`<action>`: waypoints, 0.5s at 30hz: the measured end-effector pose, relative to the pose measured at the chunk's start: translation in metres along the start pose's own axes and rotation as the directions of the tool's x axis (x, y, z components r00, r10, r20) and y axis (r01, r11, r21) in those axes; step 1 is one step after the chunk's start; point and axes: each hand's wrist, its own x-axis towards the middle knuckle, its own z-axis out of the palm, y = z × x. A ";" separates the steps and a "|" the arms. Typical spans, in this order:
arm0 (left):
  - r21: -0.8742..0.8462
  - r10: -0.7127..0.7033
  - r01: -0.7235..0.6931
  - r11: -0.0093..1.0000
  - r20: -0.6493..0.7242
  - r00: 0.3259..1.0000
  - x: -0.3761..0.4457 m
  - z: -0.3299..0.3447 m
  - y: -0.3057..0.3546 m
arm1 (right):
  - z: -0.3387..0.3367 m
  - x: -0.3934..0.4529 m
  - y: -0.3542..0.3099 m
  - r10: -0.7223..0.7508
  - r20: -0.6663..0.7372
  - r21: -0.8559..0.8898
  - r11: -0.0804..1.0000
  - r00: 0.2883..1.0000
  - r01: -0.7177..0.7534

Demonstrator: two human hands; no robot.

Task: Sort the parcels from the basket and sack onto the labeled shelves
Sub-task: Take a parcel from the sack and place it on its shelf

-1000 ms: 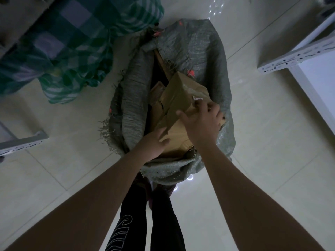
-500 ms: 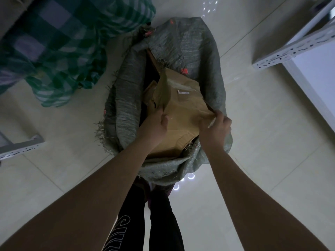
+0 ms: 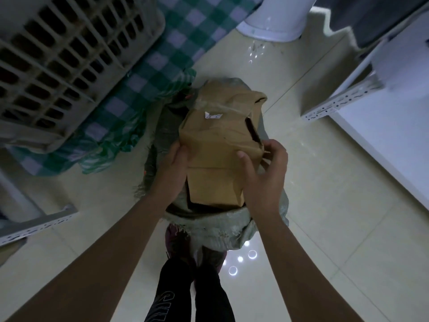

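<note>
Crumpled brown cardboard parcel (image 3: 216, 156) sits above the grey sack (image 3: 209, 225) mouth. Left hand (image 3: 173, 169) grips its left side, right hand (image 3: 262, 175) curls around its right edge. Support underneath, read label (image 3: 212, 115) first, then shelve.

Tiled floor (image 3: 325, 205) bears sack (image 3: 222, 231), basket (image 3: 69, 54).

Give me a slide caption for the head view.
Both hands, left and right, hold a cardboard box above the grey sack.
</note>
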 end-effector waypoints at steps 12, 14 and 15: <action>-0.052 0.097 -0.096 0.994 0.013 0.995 -0.027 0.014 0.084 | -0.027 0.015 -0.057 -0.021 -0.081 0.113 0.993 0.997 0.030; -0.048 0.092 -0.091 0.995 0.011 0.996 -0.030 0.017 0.089 | -0.033 0.017 -0.063 -0.025 -0.080 0.118 0.992 0.997 0.035; -0.061 0.089 -0.088 0.994 0.016 0.996 -0.032 0.019 0.092 | -0.036 0.018 -0.067 -0.031 -0.087 0.133 0.990 0.996 0.043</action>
